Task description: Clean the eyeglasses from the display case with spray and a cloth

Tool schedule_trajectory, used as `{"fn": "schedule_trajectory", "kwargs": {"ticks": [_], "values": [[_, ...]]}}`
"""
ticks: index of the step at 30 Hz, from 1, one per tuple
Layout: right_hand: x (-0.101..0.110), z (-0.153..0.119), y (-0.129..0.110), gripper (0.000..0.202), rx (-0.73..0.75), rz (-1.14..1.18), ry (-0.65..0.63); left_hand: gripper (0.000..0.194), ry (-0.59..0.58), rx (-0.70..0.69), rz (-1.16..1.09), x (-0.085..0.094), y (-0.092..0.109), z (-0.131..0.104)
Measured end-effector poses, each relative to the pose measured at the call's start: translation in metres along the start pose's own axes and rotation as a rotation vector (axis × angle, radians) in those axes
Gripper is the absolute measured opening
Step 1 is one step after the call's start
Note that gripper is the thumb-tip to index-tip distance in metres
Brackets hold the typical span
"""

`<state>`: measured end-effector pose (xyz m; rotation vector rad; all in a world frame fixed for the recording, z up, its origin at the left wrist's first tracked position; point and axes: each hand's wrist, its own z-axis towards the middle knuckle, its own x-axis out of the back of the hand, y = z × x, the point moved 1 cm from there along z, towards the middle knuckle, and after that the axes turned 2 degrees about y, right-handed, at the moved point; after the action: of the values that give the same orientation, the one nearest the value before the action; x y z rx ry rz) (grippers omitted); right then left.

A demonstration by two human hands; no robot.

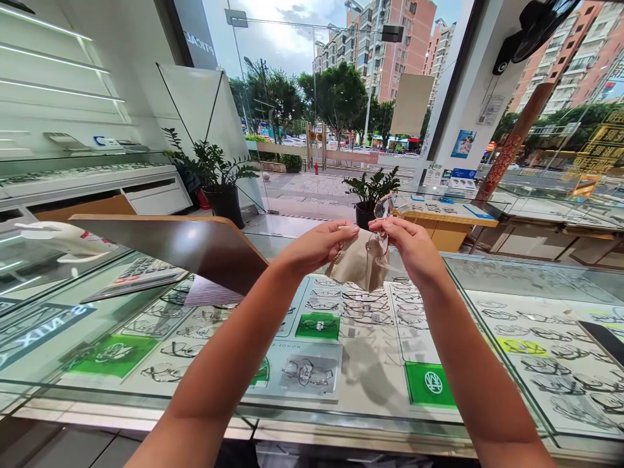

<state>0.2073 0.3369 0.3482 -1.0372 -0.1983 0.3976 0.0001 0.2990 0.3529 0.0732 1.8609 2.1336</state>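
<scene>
Above the glass display case [370,364], my two hands are close together in front of me. Between the fingertips of my left hand [319,246] is the edge of a beige cleaning cloth [355,265], which hangs down toward the counter. My right hand [407,244] pinches a pair of eyeglasses [384,207]. One lens sticks up above the fingers, and other parts of the glasses show in front of the cloth. Fingers hide the middle of the frame.
Rows of eyeglasses [368,305] lie under the glass. On the left stand a dark tilted board [166,244], a calculator-like keypad [136,276] and a white object [63,239]. A dark flat device [604,341] is at the right edge. Potted plants [221,188] stand beyond.
</scene>
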Motion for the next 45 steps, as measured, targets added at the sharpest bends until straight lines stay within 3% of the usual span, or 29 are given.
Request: {"fn": "schedule_trajectory", "kwargs": {"ticks": [12,22,27,31,36,42,45], "values": [[-0.006,0.002,0.006,0.029,-0.021,0.095,-0.001,0.043,0.100,-0.260,0.066,-0.027,-0.013,0.001],[-0.003,0.002,0.005,0.029,-0.052,0.140,0.005,0.040,0.210,-0.222,0.075,-0.030,-0.012,0.003],[-0.002,0.003,0.007,0.031,-0.050,0.132,-0.010,0.026,0.177,-0.173,0.046,-0.030,-0.012,0.002],[-0.003,0.003,0.009,0.032,-0.028,0.112,-0.037,0.041,0.102,-0.157,-0.036,-0.031,-0.012,0.000],[-0.006,0.001,0.009,0.032,0.036,0.067,-0.053,0.054,0.101,-0.111,-0.094,-0.031,-0.015,0.002],[-0.007,0.000,0.007,0.026,0.142,0.015,-0.010,0.056,0.051,-0.034,0.128,-0.028,-0.022,0.002],[-0.008,-0.001,0.005,0.027,0.182,-0.008,0.001,0.056,-0.011,-0.084,0.160,-0.029,-0.025,0.002]]}}
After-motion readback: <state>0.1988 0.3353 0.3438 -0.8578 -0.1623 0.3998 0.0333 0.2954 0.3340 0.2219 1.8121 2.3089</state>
